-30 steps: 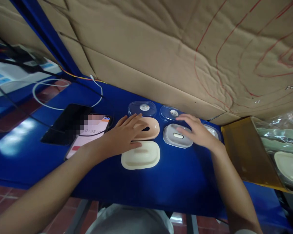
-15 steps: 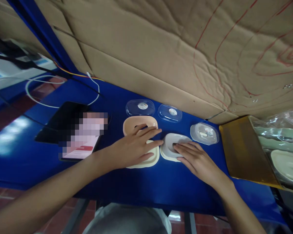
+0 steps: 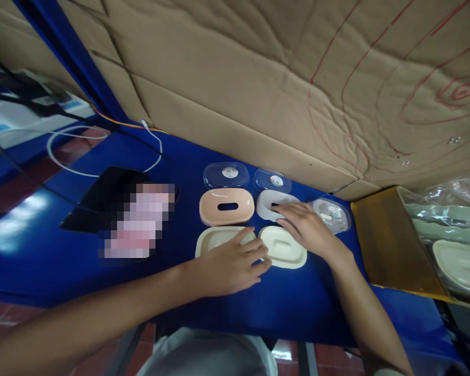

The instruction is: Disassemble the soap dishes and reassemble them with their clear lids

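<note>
My right hand [image 3: 307, 225] grips the near right side of a white oval piece with a slot [image 3: 265, 204], fingertips at the slot. Below it lies a cream oval tray [image 3: 284, 246] with a raised middle. My left hand [image 3: 235, 263], fingers apart and holding nothing, hovers over a second cream tray [image 3: 209, 237] and partly hides it. A peach oval piece with a slot [image 3: 209, 208] sits just behind that tray. Two clear oval lids with round stickers, one at the left [image 3: 213, 175] and one at the right [image 3: 261, 179], lie behind the slotted pieces.
Another clear lid with a small white item [image 3: 337, 222] lies at the right. An open cardboard box [image 3: 395, 250] holds wrapped pieces beyond it. On the left are a black tablet [image 3: 90, 201], a pixelated screen [image 3: 139, 222] and a white cable [image 3: 53, 156]. A cardboard wall [image 3: 238, 94] stands behind.
My right hand has moved the white slotted piece back, off the right cream tray, to beside the peach piece. My left hand has come nearer to me, uncovering the peach piece.
</note>
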Demonstrator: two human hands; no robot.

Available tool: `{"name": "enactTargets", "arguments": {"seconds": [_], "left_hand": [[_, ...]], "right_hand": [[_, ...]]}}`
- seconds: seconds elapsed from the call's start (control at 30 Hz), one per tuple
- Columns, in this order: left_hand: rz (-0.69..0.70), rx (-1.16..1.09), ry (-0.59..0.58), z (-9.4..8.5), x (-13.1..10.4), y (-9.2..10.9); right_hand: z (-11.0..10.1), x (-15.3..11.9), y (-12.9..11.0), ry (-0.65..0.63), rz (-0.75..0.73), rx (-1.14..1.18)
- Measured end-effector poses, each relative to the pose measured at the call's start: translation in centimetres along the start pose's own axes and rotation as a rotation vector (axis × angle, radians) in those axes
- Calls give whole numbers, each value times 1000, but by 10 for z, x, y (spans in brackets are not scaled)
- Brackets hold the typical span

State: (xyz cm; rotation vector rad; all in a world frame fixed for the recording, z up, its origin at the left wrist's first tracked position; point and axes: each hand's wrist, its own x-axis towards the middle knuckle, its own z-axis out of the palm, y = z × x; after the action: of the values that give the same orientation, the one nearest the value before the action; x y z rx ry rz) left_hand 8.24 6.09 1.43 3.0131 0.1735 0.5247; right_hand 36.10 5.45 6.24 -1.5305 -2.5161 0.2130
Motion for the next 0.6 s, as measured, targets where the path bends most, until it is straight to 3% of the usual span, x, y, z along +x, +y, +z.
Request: {"name": "enactTargets", "arguments": {"seconds": [0.17,0.33,0.47,0.6], "left_hand": [[46,-20,-2,-2,-1,1],[40,-35,-9,-2,-2,0],[19,-39,-5,-3,-3,-1],[16,-67,-21,-5,-2,-2]], "right_hand": [[14,7,-2,-39,-23,-6],[-19,-19,19,-39,30,110],[-50,-60,67,-78,345,-69],[-54,-78,104,-167,626,-36]]}}
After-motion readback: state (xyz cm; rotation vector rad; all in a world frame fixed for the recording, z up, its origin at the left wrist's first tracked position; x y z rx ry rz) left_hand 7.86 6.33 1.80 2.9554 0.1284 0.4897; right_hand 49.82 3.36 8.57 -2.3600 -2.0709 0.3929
